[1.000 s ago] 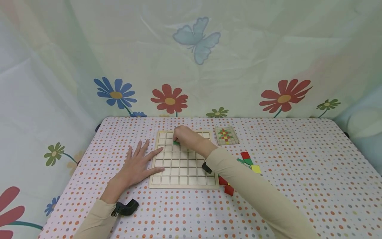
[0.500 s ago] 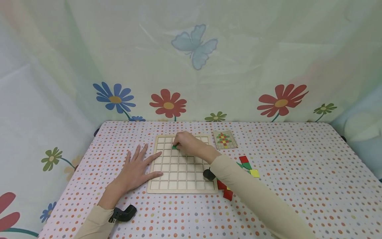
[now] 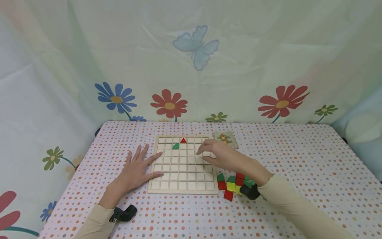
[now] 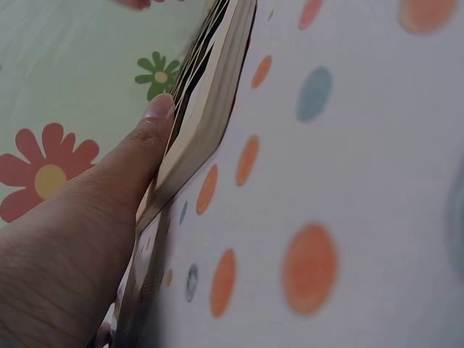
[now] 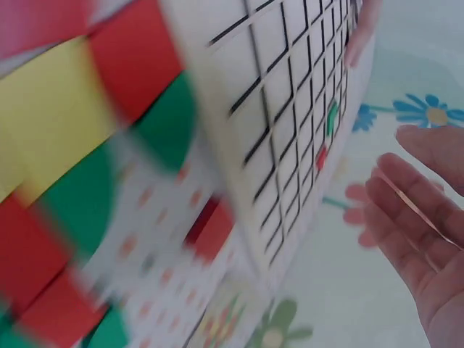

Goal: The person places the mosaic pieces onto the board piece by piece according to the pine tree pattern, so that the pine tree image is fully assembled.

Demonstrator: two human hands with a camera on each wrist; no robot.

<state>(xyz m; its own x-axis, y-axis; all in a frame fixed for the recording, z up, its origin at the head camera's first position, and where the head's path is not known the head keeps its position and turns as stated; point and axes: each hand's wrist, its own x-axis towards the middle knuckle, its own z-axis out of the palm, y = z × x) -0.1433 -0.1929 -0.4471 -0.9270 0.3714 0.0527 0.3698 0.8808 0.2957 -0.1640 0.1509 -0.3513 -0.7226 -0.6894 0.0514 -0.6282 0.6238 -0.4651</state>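
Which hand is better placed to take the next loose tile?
Probably the right hand: empty and nearer the loose tiles, while the left hand touches the board at its left edge.

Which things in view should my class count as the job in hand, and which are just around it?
Apparently the job:
- gridded board
- red triangle
- green quarter-circle tile
- loose coloured tiles
- pattern card

Seemingly just surroundings:
- dotted tablecloth
- flowered backdrop
- black wrist devices
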